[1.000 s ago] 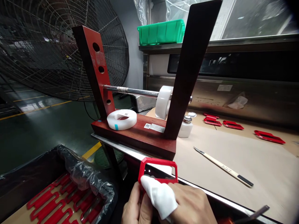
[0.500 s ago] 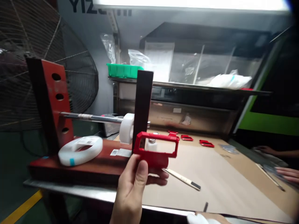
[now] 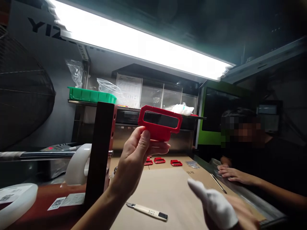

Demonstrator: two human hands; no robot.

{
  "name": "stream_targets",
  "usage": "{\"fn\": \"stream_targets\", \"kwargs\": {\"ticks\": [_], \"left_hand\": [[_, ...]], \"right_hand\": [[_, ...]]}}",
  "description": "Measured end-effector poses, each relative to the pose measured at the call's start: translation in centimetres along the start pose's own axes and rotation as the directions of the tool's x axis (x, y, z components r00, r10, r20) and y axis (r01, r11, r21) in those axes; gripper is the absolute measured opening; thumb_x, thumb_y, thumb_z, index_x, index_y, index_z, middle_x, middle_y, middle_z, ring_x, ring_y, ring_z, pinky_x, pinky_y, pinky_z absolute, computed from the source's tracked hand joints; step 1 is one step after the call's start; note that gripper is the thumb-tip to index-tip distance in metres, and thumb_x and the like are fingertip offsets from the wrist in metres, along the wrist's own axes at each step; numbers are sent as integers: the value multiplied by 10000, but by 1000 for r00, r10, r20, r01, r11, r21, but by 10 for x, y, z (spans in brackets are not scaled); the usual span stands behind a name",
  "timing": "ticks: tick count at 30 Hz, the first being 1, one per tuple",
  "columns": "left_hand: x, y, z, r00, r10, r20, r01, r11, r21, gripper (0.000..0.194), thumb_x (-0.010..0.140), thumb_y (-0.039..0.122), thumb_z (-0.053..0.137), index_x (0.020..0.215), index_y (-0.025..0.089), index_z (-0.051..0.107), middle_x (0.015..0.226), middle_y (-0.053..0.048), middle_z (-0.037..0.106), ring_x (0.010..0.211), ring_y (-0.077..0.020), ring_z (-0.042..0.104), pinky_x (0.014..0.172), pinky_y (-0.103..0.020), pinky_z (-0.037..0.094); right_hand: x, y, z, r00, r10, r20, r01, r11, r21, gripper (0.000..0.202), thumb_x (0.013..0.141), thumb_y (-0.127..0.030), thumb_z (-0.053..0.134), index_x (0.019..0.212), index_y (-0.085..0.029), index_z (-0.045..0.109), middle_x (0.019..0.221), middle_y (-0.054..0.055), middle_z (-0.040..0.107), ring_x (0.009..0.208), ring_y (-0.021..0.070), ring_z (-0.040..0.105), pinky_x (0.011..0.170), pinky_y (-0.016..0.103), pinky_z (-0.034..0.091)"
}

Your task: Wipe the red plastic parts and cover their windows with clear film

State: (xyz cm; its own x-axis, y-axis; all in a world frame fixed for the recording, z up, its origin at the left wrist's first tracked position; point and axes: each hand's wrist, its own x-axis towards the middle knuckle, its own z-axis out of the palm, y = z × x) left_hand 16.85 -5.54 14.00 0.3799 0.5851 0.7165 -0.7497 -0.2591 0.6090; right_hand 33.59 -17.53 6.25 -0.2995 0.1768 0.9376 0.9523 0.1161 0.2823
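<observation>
A left hand lifts a red frame up toward the strip light, thumb and fingers pinching its lower left corner; the frame's dark window faces the camera, well above the counter. The right hand hangs low at the frame's right, holding nothing, its fingers spread loosely, with a white cloth cot covering the foremost finger. On the counter's brown paper lies a craft knife, just below the raised arm. Farther back, three more red frames lie in a row. At left stands a red wooden stand with a steel rod carrying a white tape roll; a second roll lies flat on its base. A green bin sits on the shelf behind, and a wire fan guard fills the left edge. Across the counter, another person rests a hand beside a thin tool.
</observation>
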Motion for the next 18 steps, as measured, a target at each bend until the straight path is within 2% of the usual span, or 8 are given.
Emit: {"fn": "stream_targets", "kwargs": {"ticks": [2,5,7,9,11,13,16,18], "left_hand": [[3,1,3,1000,10,14,-10,1000,-7,177,954,281,490,1027,142,571,876,-57,738,855,-203,714,794,-322,568],[6,1,3,1000,21,20,-21,1000,0,173,945,292,507,984,144,587,848,-52,732,802,-189,714,743,-287,576],[6,1,2,1000,22,22,-22,1000,8,169,944,297,507,975,152,587,843,-47,729,766,-177,709,718,-275,578],[7,1,2,999,23,26,-24,999,22,173,950,290,490,991,151,584,849,-48,728,757,-175,705,714,-279,579],[9,1,2,999,31,38,-32,999,27,172,955,280,475,998,149,577,842,-52,729,757,-179,705,710,-288,581],[11,4,3,997,43,59,-45,999,26,166,959,274,466,984,150,574,838,-53,731,753,-182,705,704,-295,582],[16,8,5,993,79,86,-80,997,11,164,965,264,458,954,154,579,845,-48,735,752,-174,707,698,-283,578],[20,10,6,988,114,102,-115,993,-1,173,968,260,452,950,151,585,846,-47,736,763,-173,708,705,-284,577]], "right_hand": [[21,11,-6,998,-56,-40,56,998,0,354,881,-85,474,1198,-179,600,613,-11,639,433,94,558,448,195,451],[45,27,-12,982,-162,-99,161,987,-17,260,857,-58,512,1065,-161,628,586,-26,605,391,72,468,421,207,406],[56,35,-13,972,-211,-105,209,977,-30,199,859,-54,531,1002,-144,634,618,-3,633,444,82,527,438,208,420],[63,39,-13,962,-258,-91,254,966,-53,199,861,-52,546,1024,-128,633,765,58,702,609,121,641,513,215,478],[71,42,-12,948,-302,-101,295,952,-78,231,857,-52,562,1065,-130,626,901,92,724,729,147,678,568,226,510],[80,43,-10,935,-335,-115,324,940,-103,247,856,-55,570,1082,-141,619,904,84,727,718,140,674,563,226,504],[96,43,-10,916,-377,-138,357,922,-146,223,868,-61,555,1064,-143,621,751,41,703,584,100,615,530,217,470],[106,42,-12,903,-406,-142,381,908,-172,220,875,-61,542,1063,-147,617,765,38,702,559,83,593,527,214,458]]}}
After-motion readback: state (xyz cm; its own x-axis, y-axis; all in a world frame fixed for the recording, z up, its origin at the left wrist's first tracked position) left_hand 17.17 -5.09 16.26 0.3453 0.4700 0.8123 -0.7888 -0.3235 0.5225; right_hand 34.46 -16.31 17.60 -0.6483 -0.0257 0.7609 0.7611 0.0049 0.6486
